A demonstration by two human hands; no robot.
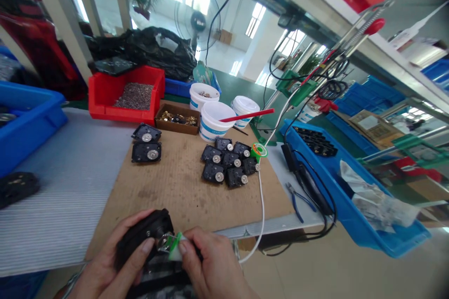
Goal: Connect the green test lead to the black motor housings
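Observation:
My left hand [112,261] is closed round a black plastic housing [145,233] at the near edge of the brown cardboard mat [175,187]. My right hand [213,266] pinches a small green and white piece [174,245] against a shiny metal part on that housing. A cluster of several black housings with silver discs [228,163] lies at the middle of the mat. Two more housings [146,145] sit at its far left corner.
A red bin of small parts [122,96], a brown box of brass pieces [177,119], and white tubs [213,119] with a red stick stand at the back. Blue trays [351,205] flank both sides. Blue pliers [298,201] and cables lie at the right.

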